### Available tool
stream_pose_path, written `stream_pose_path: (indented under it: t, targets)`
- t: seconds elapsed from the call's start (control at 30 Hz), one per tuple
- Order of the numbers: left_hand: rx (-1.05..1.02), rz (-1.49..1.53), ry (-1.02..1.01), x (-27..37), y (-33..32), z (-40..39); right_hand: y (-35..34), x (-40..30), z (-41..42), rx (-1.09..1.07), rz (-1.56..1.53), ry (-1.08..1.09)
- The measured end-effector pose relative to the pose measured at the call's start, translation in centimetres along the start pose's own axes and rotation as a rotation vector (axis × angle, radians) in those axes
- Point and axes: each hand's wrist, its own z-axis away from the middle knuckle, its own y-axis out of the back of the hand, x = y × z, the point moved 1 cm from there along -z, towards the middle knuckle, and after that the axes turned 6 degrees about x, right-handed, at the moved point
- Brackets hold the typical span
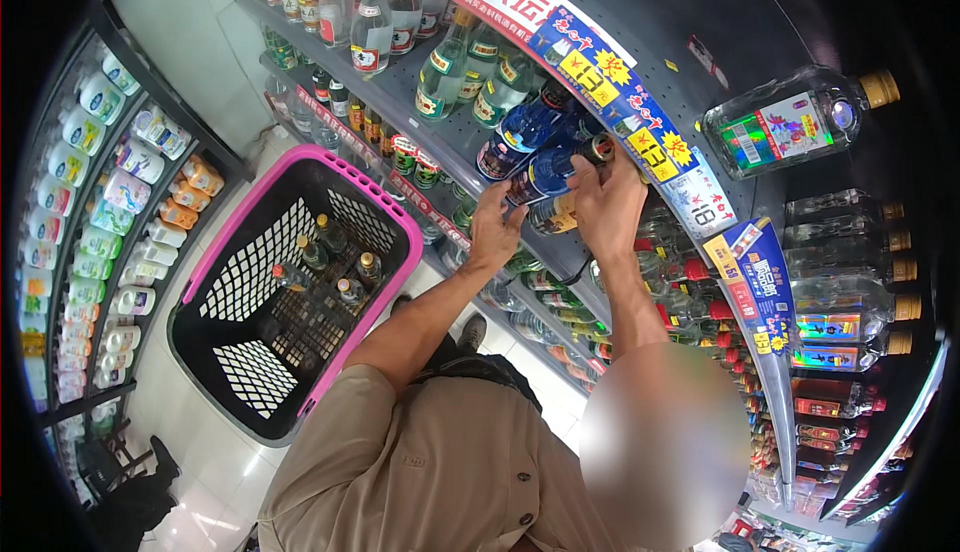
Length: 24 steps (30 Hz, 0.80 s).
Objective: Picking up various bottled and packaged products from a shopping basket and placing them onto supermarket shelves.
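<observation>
A blue glass bottle (541,178) with a dark cap lies tilted towards the right at the shelf's front. Around its neck and cap end my right hand (611,203) is closed. My left hand (495,228) is at the bottle's base, fingers curved; it touches or nearly touches it. Another blue bottle (517,135) stands just beyond, and a bottle with a yellowish label (553,214) is beside the held one, partly behind my right hand. Clear bottles with green labels (442,75) stand farther left on the same shelf.
A black basket with a pink rim (300,158), holding several bottles, stands at the left. Price signs line the upper shelf edge (592,75). A clear bottle (795,124) is on the upper shelf. Shelves of plastic bottles (94,237) are far left. Someone's dark-clothed leg (142,499) shows bottom left.
</observation>
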Motion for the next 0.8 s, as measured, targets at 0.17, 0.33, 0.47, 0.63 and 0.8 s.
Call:
stream_pose_path:
  t: [0.17, 0.33, 0.47, 0.63, 0.8]
  targets:
    - [-0.052, -0.018, 0.028, 0.1, 0.1, 0.0, -0.4, 0.8, -0.8, -0.023, -0.103, -0.096]
    - [-0.090, -0.009, 0.085, -0.3, 0.1, 0.5, -0.7, 1.5, -1.6, -0.119, 0.034, -0.253]
    - [-0.102, -0.010, 0.054, -0.3, 0.0, 0.5, -1.0, 1.3, -1.7, -0.106, 0.075, -0.199]
    - [-0.065, -0.079, -0.069, -1.7, -0.2, 0.9, -2.1, 0.9, -1.9, -0.082, 0.201, -0.190]
    - [-0.058, -0.193, -0.143, -1.4, -1.1, 1.8, -0.9, 1.0, -1.3, 0.143, 0.305, 0.250]
